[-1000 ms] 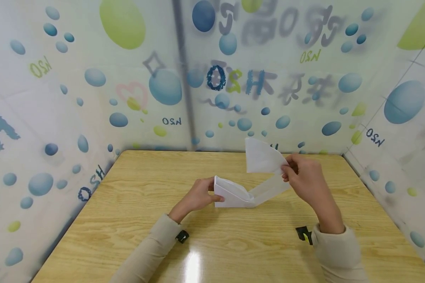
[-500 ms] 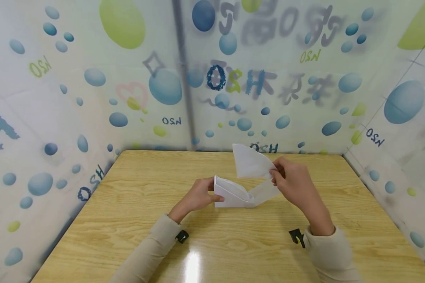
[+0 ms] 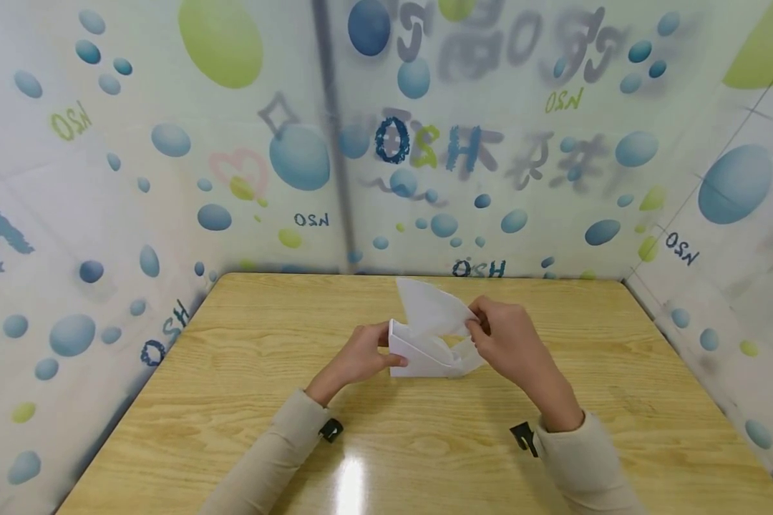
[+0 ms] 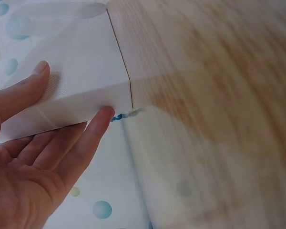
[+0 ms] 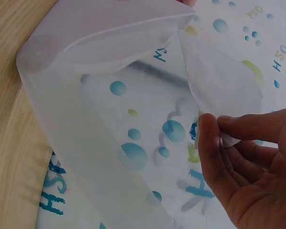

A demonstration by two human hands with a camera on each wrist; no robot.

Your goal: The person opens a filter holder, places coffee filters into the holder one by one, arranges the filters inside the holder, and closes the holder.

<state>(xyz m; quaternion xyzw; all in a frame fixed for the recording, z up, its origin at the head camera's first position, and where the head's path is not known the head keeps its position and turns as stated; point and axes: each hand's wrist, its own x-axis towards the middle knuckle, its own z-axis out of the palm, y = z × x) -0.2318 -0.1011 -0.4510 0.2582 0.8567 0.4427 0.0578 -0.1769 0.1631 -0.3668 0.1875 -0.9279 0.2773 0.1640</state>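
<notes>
A white box (image 3: 415, 363) with a sloping open top stands on the table. My left hand (image 3: 359, 356) grips its left end, thumb on the near side and fingers round the end wall (image 4: 93, 98). A translucent lid (image 5: 95, 157) hangs swung out from the box's right end. Between thumb and fingertips, my right hand (image 3: 507, 335) pinches the right corner of a fan-shaped white coffee filter (image 3: 430, 307). The filter's left part overlaps the box's opening in the head view. Inside the box, a pale curved edge (image 5: 124, 50) shows in the right wrist view.
The light wooden table (image 3: 264, 315) spreads around the box. A printed curtain (image 3: 245, 129) with blue and green dots encloses its back and sides. Small black clips (image 3: 331, 430) sit by both sleeve cuffs.
My right hand has moved left and slightly down, bringing the coffee filter from beyond the open lid to over the box. The left hand and box have stayed in place.
</notes>
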